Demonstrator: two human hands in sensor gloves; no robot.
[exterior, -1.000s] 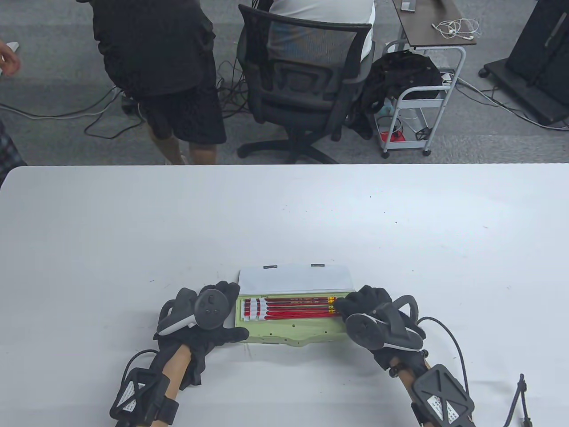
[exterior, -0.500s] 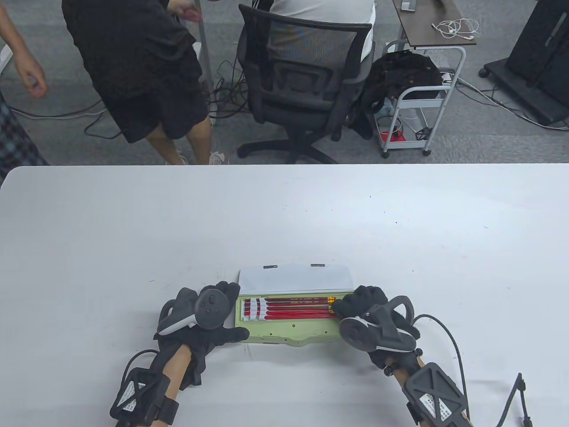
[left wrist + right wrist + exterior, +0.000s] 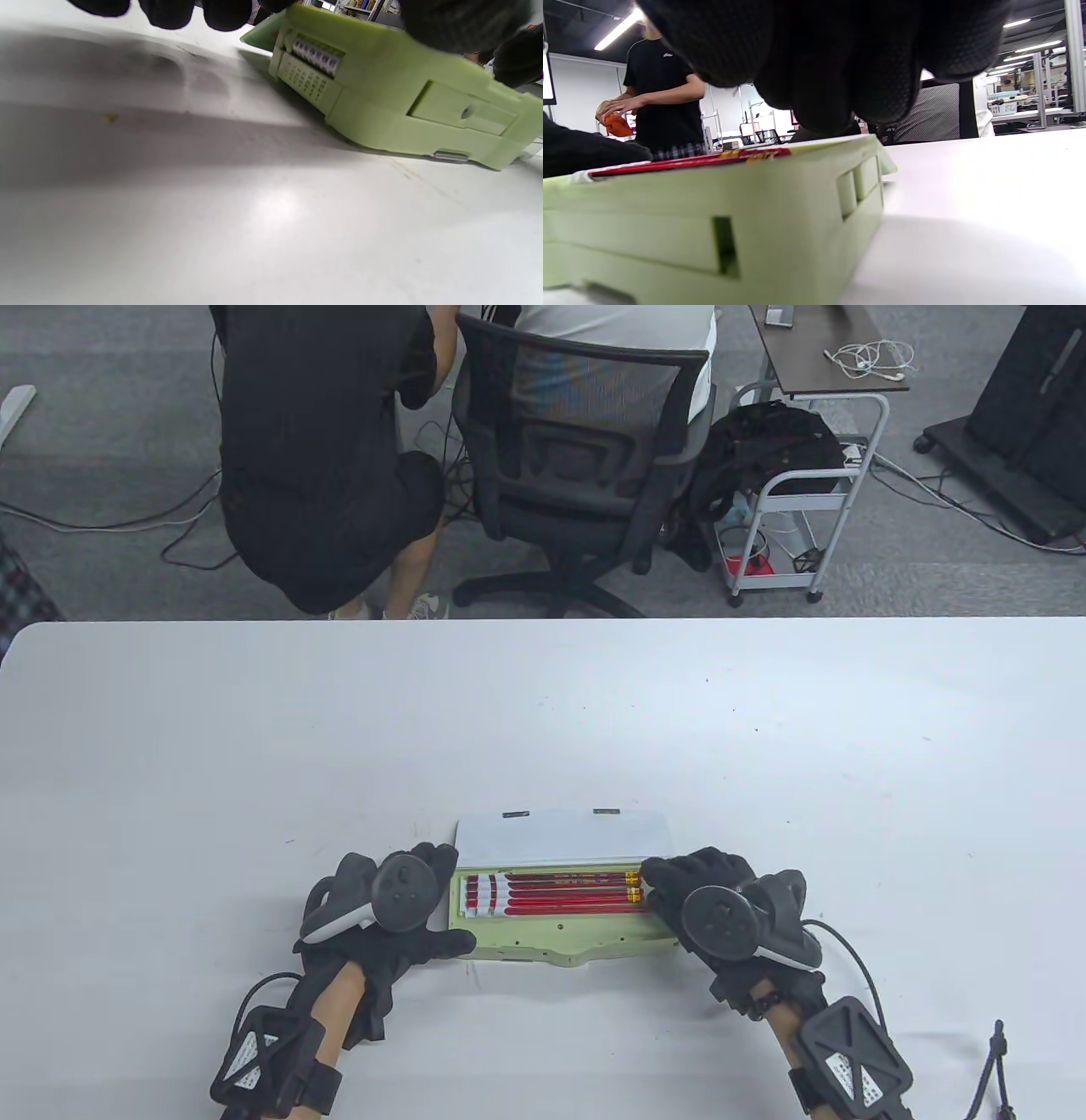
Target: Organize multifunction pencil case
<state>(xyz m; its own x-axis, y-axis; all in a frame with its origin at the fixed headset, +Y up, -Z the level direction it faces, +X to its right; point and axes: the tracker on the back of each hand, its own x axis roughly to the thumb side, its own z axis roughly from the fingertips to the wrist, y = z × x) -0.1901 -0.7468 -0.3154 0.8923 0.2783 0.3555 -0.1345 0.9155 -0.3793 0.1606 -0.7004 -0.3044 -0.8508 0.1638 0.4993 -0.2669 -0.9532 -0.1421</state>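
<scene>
1. Now, the white surface (image 3: 543, 712) carries everything, with the case lying between the two grips.
2. The green pencil case (image 3: 560, 937) lies open, lid flat on the far side; it looks like rigid, light plastic, likely to skate unless braced at both short ends.
3. Left hand (image 3: 399, 916) braces the case's left end, thumb along the near edge, fingers curled over.
4. Right hand (image 3: 713, 899) covers the right end, fingertips by the pencil ends; whether it pinches anything I cannot tell.
5. Red pencils (image 3: 551, 893) lie side by side between the grips — slim, stiff, prone to roll.

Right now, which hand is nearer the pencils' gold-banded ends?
Right. The right hand sits at the gold-banded ends of the pencils; the left hand is at the case's opposite end.
</scene>
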